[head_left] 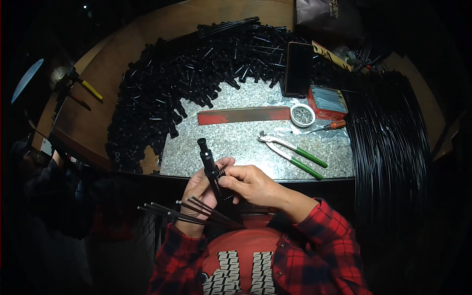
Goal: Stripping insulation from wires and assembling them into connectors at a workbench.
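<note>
An upright, slightly tilted black tubular piece [207,160] with a round knob on top looks like an umbrella frame. My left hand [197,189] is closed around it from the left. From the right, my right hand [253,184] pinches at its ridged collar with thumb and forefinger; any small part between those fingertips is hidden. Several thin dark rods [209,209] with pale tips fan out below and across my left wrist. Beyond my hands, metal pincers [290,153] with green handles lie on the speckled tabletop [231,142].
Black tubular parts [196,64] heap along the back and left. A worn red bar [243,116], a white bowl of small metal pieces [302,115], a red box [328,102], an orange-handled screwdriver [334,126] and a phone [298,69] stand behind. Long black rods [388,142] overhang the right edge.
</note>
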Motion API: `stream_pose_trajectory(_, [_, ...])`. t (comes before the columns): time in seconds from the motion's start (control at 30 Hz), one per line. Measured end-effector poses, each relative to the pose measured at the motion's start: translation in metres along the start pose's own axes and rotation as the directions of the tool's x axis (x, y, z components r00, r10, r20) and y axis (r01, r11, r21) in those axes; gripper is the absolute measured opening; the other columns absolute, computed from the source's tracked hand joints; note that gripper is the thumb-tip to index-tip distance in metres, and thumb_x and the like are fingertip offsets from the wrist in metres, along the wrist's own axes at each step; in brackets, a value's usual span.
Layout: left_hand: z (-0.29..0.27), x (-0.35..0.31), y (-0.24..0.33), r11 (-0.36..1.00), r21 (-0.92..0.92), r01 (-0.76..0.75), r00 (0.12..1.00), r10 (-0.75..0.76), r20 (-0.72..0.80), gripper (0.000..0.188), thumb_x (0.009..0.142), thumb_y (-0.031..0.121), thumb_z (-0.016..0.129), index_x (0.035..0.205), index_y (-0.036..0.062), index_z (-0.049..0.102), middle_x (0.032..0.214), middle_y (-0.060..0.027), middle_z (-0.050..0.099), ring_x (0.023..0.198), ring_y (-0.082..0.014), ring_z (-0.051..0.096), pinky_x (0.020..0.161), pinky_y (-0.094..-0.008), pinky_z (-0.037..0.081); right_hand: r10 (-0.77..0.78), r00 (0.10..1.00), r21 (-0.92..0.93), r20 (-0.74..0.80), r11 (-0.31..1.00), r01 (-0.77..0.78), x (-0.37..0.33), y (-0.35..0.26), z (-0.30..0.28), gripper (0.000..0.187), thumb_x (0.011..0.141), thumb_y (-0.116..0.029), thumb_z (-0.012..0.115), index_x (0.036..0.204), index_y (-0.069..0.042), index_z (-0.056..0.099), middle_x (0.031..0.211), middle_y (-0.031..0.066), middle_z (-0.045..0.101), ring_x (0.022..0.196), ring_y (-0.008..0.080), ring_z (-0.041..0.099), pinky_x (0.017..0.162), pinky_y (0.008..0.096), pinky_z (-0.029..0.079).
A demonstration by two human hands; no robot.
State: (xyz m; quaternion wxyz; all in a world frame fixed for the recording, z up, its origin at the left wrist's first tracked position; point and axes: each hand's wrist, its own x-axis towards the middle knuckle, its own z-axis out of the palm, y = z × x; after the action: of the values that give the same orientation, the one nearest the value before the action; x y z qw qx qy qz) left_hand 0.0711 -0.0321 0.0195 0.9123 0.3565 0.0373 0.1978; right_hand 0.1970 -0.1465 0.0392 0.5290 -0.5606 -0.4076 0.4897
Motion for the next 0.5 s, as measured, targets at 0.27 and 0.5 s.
stream_pose_trajectory(0.27, [-0.008, -0.001, -0.004, 0.998, -0.058, 0.02, 1.0, -0.021, -0.014, 0.049, 0.091, 0.019, 0.056, 0.129, -0.008, 0.041, 0.138, -0.023, 0.04, 0.132, -0.0352, 0.035, 0.109, -0.0469, 0.03, -0.022, 0.999, -0.006, 0.033, 1.0, 0.023, -0.003, -0.001, 0.002, 0.019, 0.094, -0.019, 0.054, 0.088, -0.002, 0.058, 0.077, -0.0004, 0.057, 0.062, 0.0059, 0.054, 0.058, 0.021, 0.047])
stream_pose_trajectory(0.5, [-0.017, -0.001, -0.009, 0.987, -0.156, 0.046, 0.998, -0.037, 0.055, 0.059, 0.088, 0.023, 0.06, 0.133, -0.0077, 0.038, 0.145, -0.0289, 0.024, 0.137, -0.0364, 0.024, 0.112, -0.0472, 0.022, -0.087, 0.996, -0.001, 0.032, 0.996, 0.087, 0.004, 0.006, -0.001, 0.019, 0.093, -0.019, 0.057, 0.082, -0.003, 0.056, 0.074, -0.0006, 0.056, 0.065, 0.0056, 0.055, 0.058, 0.0213, 0.046])
